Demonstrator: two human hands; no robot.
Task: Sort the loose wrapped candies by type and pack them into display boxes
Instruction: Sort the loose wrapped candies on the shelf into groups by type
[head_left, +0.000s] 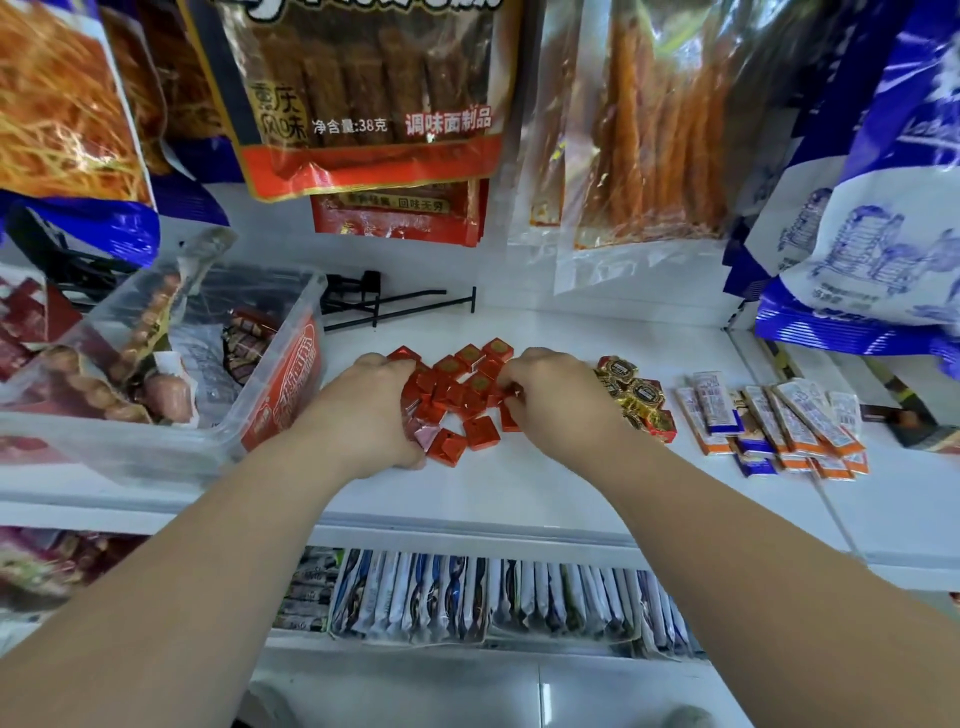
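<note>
A heap of several square red wrapped candies (457, 395) lies on the white shelf (519, 483). My left hand (371, 410) curls around the heap's left side and holds a bunch of the red squares. My right hand (553, 397) lies on the heap's right side, its fingers curled on a red candy. To the right sit several gold-and-black wrapped candies (636, 392), partly hidden behind my right hand. Farther right lie several long white, orange and blue wrapped bars (779, 421).
A clear plastic display box (249, 410) with a red label stands at the left, holding wrapped sausages and snacks. Black metal hooks (395, 304) lie at the shelf's back. Snack bags hang above (374, 98). Packets fill a lower shelf (467, 597).
</note>
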